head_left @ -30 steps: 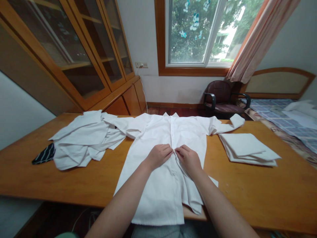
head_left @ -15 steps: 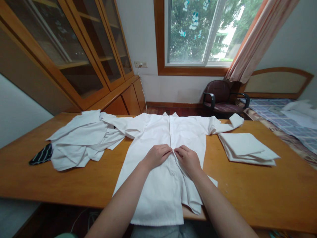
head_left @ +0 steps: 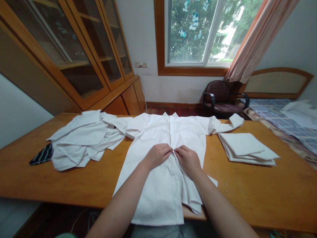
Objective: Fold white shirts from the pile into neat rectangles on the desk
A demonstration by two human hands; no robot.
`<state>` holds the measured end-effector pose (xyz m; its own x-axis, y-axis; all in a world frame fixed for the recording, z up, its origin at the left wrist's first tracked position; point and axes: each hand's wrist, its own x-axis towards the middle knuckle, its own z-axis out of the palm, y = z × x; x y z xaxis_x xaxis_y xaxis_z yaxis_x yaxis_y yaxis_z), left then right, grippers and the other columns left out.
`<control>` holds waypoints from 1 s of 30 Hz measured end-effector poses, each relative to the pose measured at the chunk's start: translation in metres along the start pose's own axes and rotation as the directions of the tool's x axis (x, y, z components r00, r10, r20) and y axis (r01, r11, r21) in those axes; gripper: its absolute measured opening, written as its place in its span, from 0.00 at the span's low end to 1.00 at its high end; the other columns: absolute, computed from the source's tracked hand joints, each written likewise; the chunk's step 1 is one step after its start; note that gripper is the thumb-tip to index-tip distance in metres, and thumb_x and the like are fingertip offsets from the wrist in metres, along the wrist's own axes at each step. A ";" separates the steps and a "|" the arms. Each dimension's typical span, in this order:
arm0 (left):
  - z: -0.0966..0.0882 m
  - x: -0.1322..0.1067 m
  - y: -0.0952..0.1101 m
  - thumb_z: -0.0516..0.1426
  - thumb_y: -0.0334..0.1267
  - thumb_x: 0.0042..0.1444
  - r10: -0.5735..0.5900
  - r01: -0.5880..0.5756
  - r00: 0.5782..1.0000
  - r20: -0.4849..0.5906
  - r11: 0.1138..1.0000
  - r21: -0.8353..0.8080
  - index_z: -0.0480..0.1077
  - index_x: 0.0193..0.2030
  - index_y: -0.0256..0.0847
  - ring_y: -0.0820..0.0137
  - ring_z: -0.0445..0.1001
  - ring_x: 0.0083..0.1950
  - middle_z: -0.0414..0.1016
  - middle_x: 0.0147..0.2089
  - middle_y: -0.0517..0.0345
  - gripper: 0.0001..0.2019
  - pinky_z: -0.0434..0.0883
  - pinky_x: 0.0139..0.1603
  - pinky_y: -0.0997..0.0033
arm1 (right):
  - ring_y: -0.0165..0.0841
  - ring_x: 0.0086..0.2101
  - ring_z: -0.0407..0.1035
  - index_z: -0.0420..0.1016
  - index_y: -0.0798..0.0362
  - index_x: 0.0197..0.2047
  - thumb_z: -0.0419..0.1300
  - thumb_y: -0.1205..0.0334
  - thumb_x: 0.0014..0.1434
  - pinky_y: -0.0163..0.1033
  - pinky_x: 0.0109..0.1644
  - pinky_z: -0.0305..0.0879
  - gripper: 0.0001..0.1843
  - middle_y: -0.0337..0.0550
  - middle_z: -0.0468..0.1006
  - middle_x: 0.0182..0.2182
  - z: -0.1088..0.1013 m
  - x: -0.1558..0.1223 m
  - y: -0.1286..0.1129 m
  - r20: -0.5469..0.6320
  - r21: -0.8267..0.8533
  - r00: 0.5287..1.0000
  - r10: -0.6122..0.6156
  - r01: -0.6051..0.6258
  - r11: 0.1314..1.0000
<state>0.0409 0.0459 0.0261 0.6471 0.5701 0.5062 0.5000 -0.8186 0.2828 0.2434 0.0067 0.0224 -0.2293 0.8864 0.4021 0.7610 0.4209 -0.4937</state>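
Note:
A white button-up shirt (head_left: 158, 132) lies flat, front up, on the wooden table (head_left: 260, 191), collar at the far edge and hem hanging over the near edge. My left hand (head_left: 158, 155) and my right hand (head_left: 188, 159) meet at the middle of the shirt's front placket, fingers curled and pinching the two front edges together. Above my hands the front is closed; below them the right panel lies loose and folded back.
A heap of crumpled white shirts (head_left: 81, 140) lies at the left with a dark striped cloth (head_left: 41, 155) beside it. A stack of folded white shirts (head_left: 247, 148) sits at the right. Behind the table stand an armchair (head_left: 223, 97), a glass-door cabinet (head_left: 81, 53) and a bed (head_left: 284, 119).

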 end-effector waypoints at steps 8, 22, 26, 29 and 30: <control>-0.001 0.000 0.002 0.52 0.35 0.68 -0.011 0.011 1.000 0.025 0.999 0.030 0.71 0.42 0.42 0.69 0.76 0.40 0.75 0.37 0.58 0.06 0.72 0.42 0.69 | 0.32 0.35 0.76 0.82 0.47 0.42 0.58 0.60 0.68 0.33 0.40 0.67 0.10 0.41 0.81 0.37 -0.001 0.000 -0.001 0.001 -0.003 1.000 0.001 -0.001 1.000; 0.002 0.001 0.006 0.54 0.30 0.62 -0.054 0.053 0.998 0.019 0.998 0.029 0.69 0.38 0.41 0.70 0.74 0.37 0.72 0.35 0.59 0.04 0.70 0.38 0.71 | 0.30 0.33 0.75 0.83 0.48 0.41 0.59 0.60 0.67 0.32 0.38 0.64 0.10 0.41 0.81 0.35 0.004 -0.001 0.002 -0.006 -0.003 1.000 -0.011 0.011 1.000; -0.003 0.000 0.006 0.55 0.31 0.63 -0.060 0.061 0.997 0.040 0.998 -0.026 0.70 0.40 0.41 0.70 0.74 0.38 0.73 0.36 0.59 0.04 0.70 0.40 0.71 | 0.31 0.33 0.75 0.83 0.47 0.41 0.58 0.60 0.67 0.32 0.38 0.65 0.10 0.41 0.81 0.35 0.003 -0.001 0.002 -0.014 -0.003 1.000 -0.008 0.008 1.000; -0.005 -0.001 0.005 0.53 0.33 0.67 -0.063 0.067 0.996 0.064 0.997 -0.050 0.70 0.42 0.41 0.70 0.74 0.39 0.74 0.38 0.58 0.05 0.71 0.41 0.70 | 0.30 0.33 0.75 0.83 0.47 0.41 0.58 0.60 0.68 0.32 0.38 0.65 0.10 0.41 0.81 0.36 0.002 -0.001 0.001 -0.009 0.000 1.000 -0.010 0.010 1.000; -0.005 -0.001 0.005 0.52 0.34 0.68 -0.063 0.067 0.995 0.071 0.996 -0.052 0.70 0.42 0.41 0.70 0.75 0.40 0.74 0.38 0.57 0.06 0.71 0.42 0.70 | 0.31 0.33 0.75 0.83 0.47 0.41 0.58 0.60 0.67 0.32 0.38 0.65 0.10 0.41 0.81 0.36 0.001 -0.001 0.000 -0.006 0.000 1.000 -0.011 0.011 1.000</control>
<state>0.0397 0.0412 0.0306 0.6535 0.6242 0.4281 0.5113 -0.7811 0.3584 0.2430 0.0066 0.0208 -0.2336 0.8805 0.4125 0.7586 0.4305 -0.4892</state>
